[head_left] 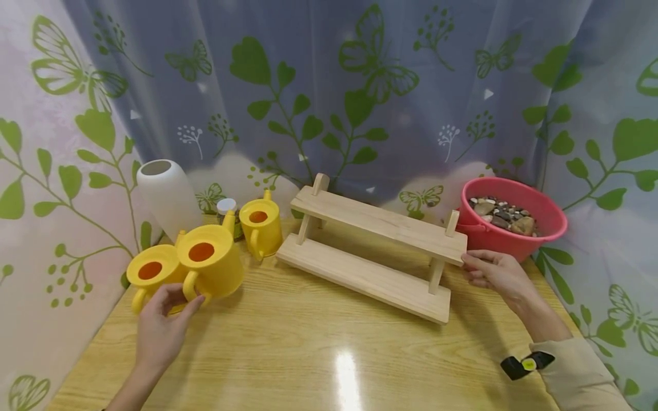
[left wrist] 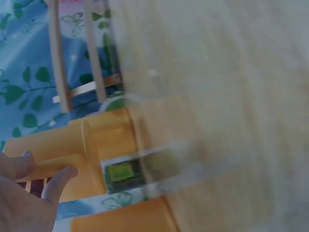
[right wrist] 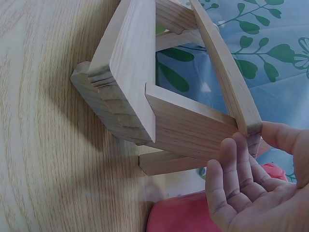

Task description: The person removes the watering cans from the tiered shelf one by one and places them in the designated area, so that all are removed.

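Observation:
My left hand pinches the handle of a yellow watering can, which looks raised off the table in the left wrist view. A second yellow watering can stands just behind and left of it, partly hidden. Another yellow watering can is farther back, beside a two-tier wooden shelf. At the shelf's right end, my right hand grips the end of the upper board, thumb on one side and fingertips on the other.
A white vase and a small white-lidded jar stand at the back left. A pink bucket of pebbles sits behind my right hand. A leaf-patterned curtain hangs behind the wooden table.

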The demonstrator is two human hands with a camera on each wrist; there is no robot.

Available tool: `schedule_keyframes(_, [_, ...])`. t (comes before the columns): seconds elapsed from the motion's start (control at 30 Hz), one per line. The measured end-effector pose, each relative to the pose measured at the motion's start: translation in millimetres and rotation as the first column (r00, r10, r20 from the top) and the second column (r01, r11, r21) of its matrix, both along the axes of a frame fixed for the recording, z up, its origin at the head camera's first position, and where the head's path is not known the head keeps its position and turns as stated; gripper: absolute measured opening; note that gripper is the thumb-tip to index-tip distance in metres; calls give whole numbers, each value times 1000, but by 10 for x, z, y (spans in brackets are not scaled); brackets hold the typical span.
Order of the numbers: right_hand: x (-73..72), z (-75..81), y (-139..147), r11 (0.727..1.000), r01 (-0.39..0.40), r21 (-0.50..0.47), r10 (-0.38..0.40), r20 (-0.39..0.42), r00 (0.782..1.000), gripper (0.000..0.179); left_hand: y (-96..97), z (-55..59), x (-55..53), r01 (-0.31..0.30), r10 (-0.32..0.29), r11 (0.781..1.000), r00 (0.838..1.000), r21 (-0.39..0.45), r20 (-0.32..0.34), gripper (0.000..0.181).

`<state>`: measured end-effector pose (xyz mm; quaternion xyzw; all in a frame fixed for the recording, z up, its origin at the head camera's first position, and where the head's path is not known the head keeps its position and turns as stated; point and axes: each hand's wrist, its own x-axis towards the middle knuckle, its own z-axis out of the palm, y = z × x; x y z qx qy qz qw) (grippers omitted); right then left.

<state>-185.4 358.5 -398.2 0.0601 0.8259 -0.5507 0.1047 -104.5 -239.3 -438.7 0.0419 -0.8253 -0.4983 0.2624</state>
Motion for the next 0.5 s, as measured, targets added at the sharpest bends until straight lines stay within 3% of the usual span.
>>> schedule_keyframes(0.33, [6,-8,9,1000,4,-10,-4,6,1000,71,-34,-222,-17,-1,16,992,994,-128,112,25])
schedule_keyframes(0.5, [9,-12,8,1000,2,-12,-2,2,1000,73,-2,-278,-31,14,6,991,988,-130,153,25])
